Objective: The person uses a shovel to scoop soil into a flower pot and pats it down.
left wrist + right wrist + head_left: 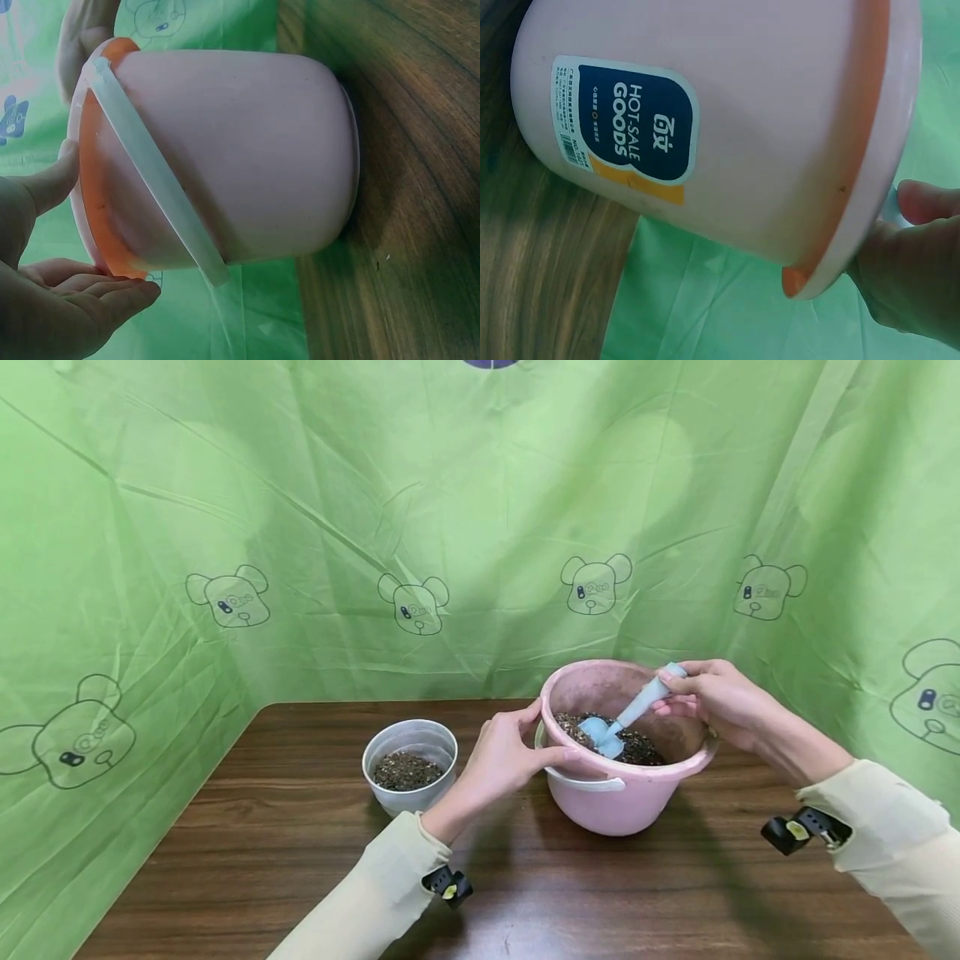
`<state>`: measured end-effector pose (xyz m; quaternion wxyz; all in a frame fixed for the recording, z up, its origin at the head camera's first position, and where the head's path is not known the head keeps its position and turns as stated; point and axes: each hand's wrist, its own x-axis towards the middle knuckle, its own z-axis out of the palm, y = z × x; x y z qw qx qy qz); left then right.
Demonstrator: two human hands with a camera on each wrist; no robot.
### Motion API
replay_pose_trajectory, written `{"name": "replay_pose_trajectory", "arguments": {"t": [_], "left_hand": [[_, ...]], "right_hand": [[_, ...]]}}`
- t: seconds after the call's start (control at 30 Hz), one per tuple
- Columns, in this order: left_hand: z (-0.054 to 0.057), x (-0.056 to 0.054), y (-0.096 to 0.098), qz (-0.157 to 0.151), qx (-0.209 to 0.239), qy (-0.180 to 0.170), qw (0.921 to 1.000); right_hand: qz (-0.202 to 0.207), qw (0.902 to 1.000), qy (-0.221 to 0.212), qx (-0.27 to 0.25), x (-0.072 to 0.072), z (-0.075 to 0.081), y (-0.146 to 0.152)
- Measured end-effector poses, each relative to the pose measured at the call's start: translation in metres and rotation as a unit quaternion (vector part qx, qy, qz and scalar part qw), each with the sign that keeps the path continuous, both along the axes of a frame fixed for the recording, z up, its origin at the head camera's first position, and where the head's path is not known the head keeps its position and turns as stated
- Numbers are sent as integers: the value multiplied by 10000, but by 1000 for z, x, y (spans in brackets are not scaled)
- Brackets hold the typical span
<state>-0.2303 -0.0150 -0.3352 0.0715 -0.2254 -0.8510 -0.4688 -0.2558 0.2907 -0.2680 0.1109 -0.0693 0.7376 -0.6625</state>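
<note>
A pink bucket (615, 802) with dark soil (641, 747) in it stands on the table, right of the middle in the head view. My left hand (501, 752) holds its rim at the left, thumb on the near side and fingers farther round; the left wrist view shows the white bail handle (161, 172) hanging beside that hand. Over the right part of the rim, my right hand (716, 697) pinches the end of a light blue hand trowel (641, 703). The trowel's blade (600, 735) rests at the soil inside the bucket, tilted down to the left.
Left of the bucket, a grey-white pot (410, 727) partly filled with soil sits on the brown wooden table (300, 827), just beyond my left forearm. A green curtain (480, 485) with bear drawings surrounds the table at the back and sides.
</note>
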Motion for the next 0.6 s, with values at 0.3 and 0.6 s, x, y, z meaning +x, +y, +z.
{"name": "replay_pose_trajectory", "arguments": {"t": [0.3, 0.6], "left_hand": [[1, 1, 0, -3, -26, 18, 10000], [2, 1, 0, 12, -25, -15, 10000]], "right_hand": [[4, 9997, -150, -201, -1, -2, 3], [18, 9997, -189, -172, -3, -1, 4]]}}
